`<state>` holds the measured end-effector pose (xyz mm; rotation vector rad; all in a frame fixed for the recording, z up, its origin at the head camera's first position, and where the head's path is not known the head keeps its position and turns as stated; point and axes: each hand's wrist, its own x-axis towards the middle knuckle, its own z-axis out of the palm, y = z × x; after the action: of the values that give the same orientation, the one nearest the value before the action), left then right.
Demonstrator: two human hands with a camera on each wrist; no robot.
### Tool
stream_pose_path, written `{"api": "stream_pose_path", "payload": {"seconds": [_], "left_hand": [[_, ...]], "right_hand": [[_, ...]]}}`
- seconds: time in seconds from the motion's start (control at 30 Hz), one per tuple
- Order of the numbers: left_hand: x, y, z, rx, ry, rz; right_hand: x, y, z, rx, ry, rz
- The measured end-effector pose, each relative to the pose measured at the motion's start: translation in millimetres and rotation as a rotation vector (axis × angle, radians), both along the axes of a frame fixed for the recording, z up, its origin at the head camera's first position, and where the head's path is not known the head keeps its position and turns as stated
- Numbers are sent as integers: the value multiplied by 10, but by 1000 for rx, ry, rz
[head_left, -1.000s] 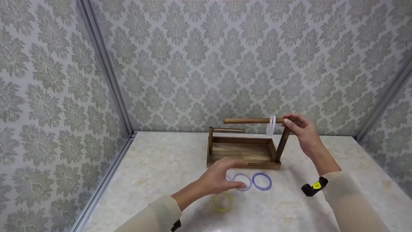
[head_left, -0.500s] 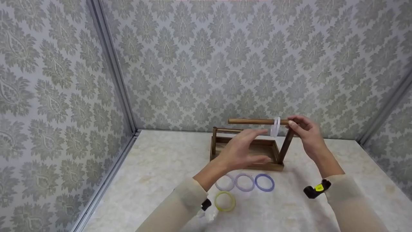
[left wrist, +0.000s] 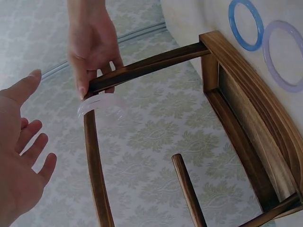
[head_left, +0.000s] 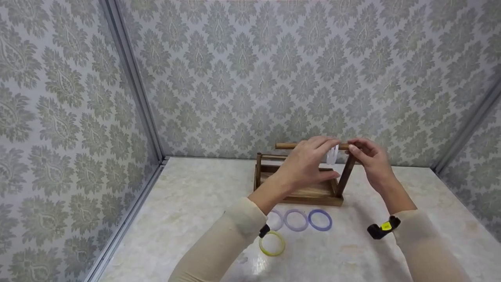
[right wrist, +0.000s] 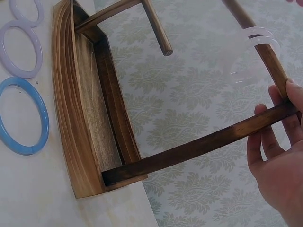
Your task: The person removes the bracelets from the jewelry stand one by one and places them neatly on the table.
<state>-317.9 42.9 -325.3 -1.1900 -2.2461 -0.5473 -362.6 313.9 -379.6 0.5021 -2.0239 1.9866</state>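
Note:
A dark wooden bangle stand with a tray base and two side posts stands on the table. My right hand grips the top corner of its taller post, thumb in front. From that corner a long bar runs left, and two whitish translucent bangles hang on it near the post. My left hand is beside these bangles, fingers spread and thumb apart. In the left wrist view a gap shows between the left hand and the bangles.
On the table before the stand lie a blue bangle, a lavender bangle, a paler bangle partly behind my left sleeve, and a yellow bangle. A shorter bar sticks out from the stand's other post. A patterned wall rises behind.
My left hand has moved up and right, from over the bangles on the table to beside those on the long bar. The right hand keeps its hold on the corner.

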Motion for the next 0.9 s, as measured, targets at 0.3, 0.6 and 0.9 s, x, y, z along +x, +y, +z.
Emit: {"api": "stream_pose_path", "payload": {"seconds": [0.3, 0.6, 0.9], "left_hand": [[-103, 77, 34, -161, 30, 120], [-248, 197, 15, -133, -44, 117], [-406, 231, -42, -114, -107, 79]], "right_hand": [[-6, -25, 5, 3, -6, -8], [5, -6, -9, -9, -30, -19], [-13, -11, -10, 20, -12, -39]]}}
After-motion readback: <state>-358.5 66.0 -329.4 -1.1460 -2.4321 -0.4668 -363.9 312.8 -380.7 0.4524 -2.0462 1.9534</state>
